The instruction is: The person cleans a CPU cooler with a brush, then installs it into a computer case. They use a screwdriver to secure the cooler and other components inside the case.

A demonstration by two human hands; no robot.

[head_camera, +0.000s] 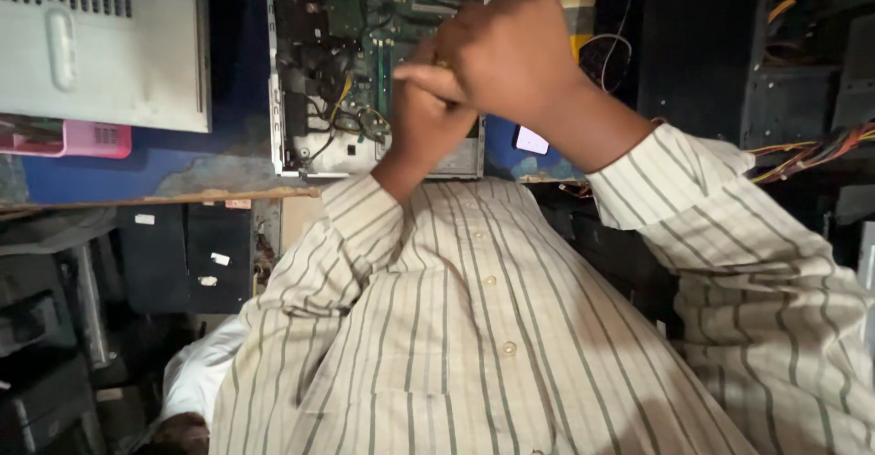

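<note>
Working over an open computer case (pixel 314 72) on the blue bench (pixel 182 168), both hands meet: the right hand (pixel 510 58) covers the left hand (pixel 428 118); neither grip can be told.

— Where, the open computer case (pixel 365 72)?
— On the table (pixel 182 177), near its front edge, circuit board and cables inside.
— And the hands?
— Both over the case's right half: right hand (pixel 510 54) on top, left hand (pixel 428 122) just beneath, touching it.
— Left of the case?
— A flat closed unit (pixel 109 45), also on the table, well apart from the case; a small tray (pixel 82 139) at its near edge.
— Right of it?
— A dark cabinet (pixel 693 45), then a bundle of loose wires (pixel 811 154) farther right.
— Below the table edge?
— Stacked boxes (pixel 182 254) on the left, under the tabletop.
</note>
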